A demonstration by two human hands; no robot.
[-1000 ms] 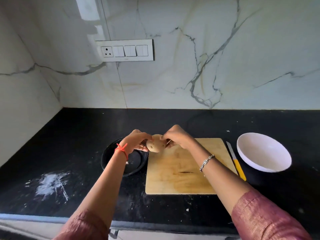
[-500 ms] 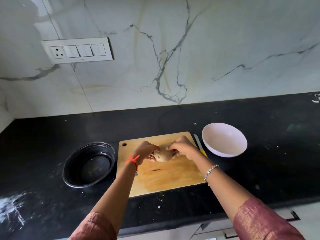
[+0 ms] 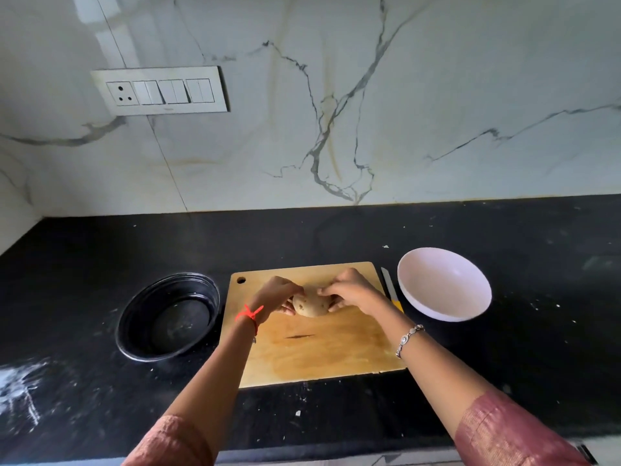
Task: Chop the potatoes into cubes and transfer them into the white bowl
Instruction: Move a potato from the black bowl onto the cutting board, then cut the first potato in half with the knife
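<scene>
Potato point(image 3: 309, 305), pale-brown, whole: gripped by left hand point(image 3: 279, 295) and right hand point(image 3: 349, 290), over far half of wooden chopping board point(image 3: 319, 351). Judged step: placing for cutting. Next: release, fetch yellow-handled knife point(image 3: 389, 288) right of board.

Worn at my left grip point(image 3: 275, 295): knotted red thread point(image 3: 249, 315). At my right grip point(image 3: 349, 292): silver link bracelet point(image 3: 409, 339), perhaps stone-set. Sleeves point(image 3: 504, 432): dusty-rose woven fabric, both arms.

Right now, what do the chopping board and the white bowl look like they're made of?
The chopping board looks like wood: pale tan, matte, with streaky grain. The white bowl is smooth with a soft sheen; ceramic or plastic, I cannot tell which.
</scene>
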